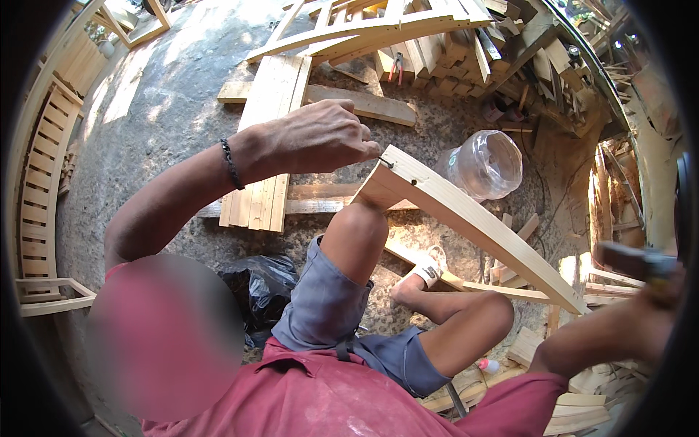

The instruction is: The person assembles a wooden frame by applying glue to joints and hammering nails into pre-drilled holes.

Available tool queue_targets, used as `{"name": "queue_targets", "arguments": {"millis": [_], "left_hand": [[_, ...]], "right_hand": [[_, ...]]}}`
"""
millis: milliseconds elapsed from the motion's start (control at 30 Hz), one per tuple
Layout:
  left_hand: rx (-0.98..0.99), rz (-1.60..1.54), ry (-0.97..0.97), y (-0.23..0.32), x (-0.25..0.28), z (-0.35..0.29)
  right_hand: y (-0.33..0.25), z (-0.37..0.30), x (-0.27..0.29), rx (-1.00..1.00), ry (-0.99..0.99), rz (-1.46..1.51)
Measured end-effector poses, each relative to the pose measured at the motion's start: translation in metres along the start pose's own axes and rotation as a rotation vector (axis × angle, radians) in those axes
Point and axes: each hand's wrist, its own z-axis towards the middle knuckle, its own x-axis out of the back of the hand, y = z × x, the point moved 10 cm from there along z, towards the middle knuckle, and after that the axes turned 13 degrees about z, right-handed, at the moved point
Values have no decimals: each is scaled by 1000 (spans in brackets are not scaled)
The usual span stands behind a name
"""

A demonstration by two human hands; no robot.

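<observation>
My left hand (pixel 320 138), a dark braided band on its wrist, is closed with the fingertips pinching a thin dark nail (pixel 386 162). The nail meets the upper end of a pale wooden beam (pixel 473 226). A second dark nail or hole shows a little further along that beam. The beam slants down to the right, its upper end by my raised left knee. Off to the right, my raised right hand (pixel 659 313) grips a hammer (pixel 625 261), both blurred and partly cut off by the dark rim.
A cut-open clear plastic jug (pixel 484 166) stands beyond the beam. Stacked planks (pixel 255 197) lie ahead on crosspieces, below a curved slatted frame (pixel 364 36). Red-handled pliers (pixel 395 67) rest by piled offcuts (pixel 444 69). A black plastic bag (pixel 266 291) sits near my left leg.
</observation>
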Motion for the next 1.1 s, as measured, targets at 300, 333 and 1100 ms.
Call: {"name": "queue_targets", "arguments": {"millis": [300, 333, 1100], "left_hand": [[17, 43, -49, 1, -8, -3], [17, 54, -68, 2, -9, -4], [-15, 87, -55, 5, 0, 13]], "right_hand": [[100, -57, -55, -670, -91, 21], [75, -30, -43, -549, -32, 201], [140, -154, -70, -641, -357, -330]]}}
